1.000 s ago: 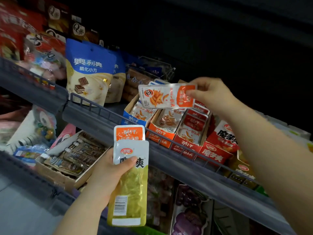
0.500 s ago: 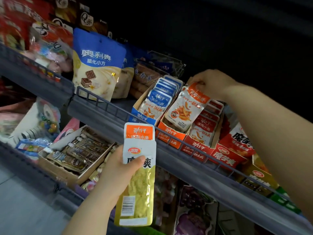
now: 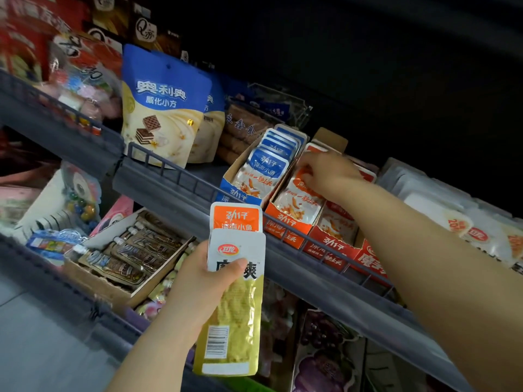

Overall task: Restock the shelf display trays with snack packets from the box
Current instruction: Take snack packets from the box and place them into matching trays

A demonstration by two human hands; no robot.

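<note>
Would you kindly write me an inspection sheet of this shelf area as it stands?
Surface: grey shelf with a wire rail along its front.
Job's things: blue tray and orange tray side by side, packets standing inside; yellow packet with orange packet behind it, in hand.
Clutter: wafer bag on the same shelf; carton of tubes on the shelf below.
Grippers: left hand grips both packets; right hand on the orange tray's packets, hold unclear.
Cables: nothing seen.
Surroundings: dark above; stocked shelves around.
</note>
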